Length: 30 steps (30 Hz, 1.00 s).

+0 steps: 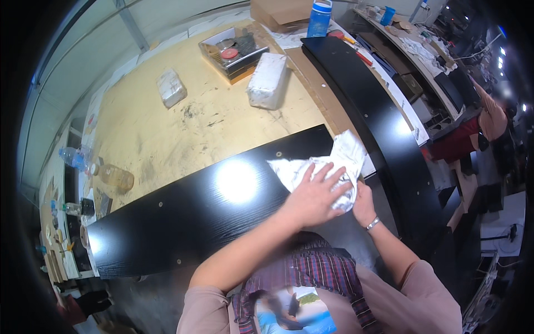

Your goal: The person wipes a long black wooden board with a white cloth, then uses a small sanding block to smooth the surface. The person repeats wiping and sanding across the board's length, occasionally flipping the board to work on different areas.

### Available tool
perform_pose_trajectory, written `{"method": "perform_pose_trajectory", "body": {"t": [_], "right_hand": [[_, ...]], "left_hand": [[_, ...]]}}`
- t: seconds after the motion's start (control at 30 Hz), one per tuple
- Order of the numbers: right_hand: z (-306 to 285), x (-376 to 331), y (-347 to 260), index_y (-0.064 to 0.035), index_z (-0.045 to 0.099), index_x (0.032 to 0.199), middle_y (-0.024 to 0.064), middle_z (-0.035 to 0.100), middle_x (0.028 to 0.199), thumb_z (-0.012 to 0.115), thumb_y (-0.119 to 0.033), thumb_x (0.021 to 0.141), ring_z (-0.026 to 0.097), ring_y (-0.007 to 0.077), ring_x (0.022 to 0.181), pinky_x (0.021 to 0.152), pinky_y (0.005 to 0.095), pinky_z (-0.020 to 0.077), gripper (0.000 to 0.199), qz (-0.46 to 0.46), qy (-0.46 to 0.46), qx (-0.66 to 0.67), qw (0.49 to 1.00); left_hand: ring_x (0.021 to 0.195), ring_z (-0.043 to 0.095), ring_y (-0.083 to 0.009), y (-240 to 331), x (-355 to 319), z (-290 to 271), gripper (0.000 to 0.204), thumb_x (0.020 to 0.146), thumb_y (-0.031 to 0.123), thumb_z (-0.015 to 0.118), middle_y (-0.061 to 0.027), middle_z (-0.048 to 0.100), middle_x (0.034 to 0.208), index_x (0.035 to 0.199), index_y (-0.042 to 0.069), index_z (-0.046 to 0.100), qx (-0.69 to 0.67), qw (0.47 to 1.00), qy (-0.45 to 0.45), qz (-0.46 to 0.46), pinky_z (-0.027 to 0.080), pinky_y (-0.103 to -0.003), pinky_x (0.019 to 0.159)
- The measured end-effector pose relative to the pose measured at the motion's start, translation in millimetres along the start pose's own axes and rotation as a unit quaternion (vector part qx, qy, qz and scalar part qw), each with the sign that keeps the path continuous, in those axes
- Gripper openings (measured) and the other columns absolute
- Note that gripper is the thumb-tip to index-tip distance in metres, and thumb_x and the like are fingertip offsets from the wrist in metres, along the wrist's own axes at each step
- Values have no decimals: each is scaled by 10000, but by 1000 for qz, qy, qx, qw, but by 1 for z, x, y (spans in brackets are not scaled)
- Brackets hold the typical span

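Observation:
A black wood-grain panel [200, 217] with small round fittings lies across the near side of the table. Over its right end is a crumpled white cloth [346, 161]. My left hand [318, 193] rests on the cloth with its fingers spread, pressing it against the panel. At the panel's right end edge, beside the cloth, my right hand [364, 206] is closed round the edge; its fingertips are hidden. A bracelet circles my right wrist.
Two white wrapped blocks [267, 81] and an open box of small items [236, 55] sit on the worn yellow tabletop [150, 139]. Bottles [114, 177] stand at left. Another long black panel [384, 111] lies at right, near a blue bottle [320, 19]. Another person [492, 119] is at far right.

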State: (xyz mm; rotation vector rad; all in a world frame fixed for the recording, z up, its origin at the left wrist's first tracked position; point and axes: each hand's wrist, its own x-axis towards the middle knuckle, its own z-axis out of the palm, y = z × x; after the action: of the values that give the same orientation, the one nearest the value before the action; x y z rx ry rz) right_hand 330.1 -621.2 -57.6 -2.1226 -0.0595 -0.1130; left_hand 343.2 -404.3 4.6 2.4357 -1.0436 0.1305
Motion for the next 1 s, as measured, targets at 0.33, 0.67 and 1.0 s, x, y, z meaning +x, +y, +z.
{"method": "perform_pose_trajectory", "body": {"t": [0.33,0.67,1.0], "right_hand": [[3,-2,-14,40,599,896,237,501,662,460,-248,1064,521,404,608,583,457,401,362,-5,34,-62,997],[-16,26,-75,35,641,1217,189,625,1295,694,-11,823,611,378,1147,993,422,494,400,-172,8,-80,982],[86,52,-153,-126,518,1472,293,340,1552,838,-328,711,399,496,1373,1124,519,386,851,-368,-305,-16,878]], "left_hand": [[1354,503,-352,-47,18,-7,509,842,233,754,-166,584,1401,1321,131,615,85,993,63,-60,357,-560,1130],[1165,624,-251,-33,-114,-65,322,975,134,632,-162,692,1232,1260,-9,677,-378,800,288,-367,442,-366,1047],[1354,526,-314,12,-153,-80,375,999,220,584,-189,610,1398,1303,15,664,-248,853,282,-363,376,-409,1134]]}}
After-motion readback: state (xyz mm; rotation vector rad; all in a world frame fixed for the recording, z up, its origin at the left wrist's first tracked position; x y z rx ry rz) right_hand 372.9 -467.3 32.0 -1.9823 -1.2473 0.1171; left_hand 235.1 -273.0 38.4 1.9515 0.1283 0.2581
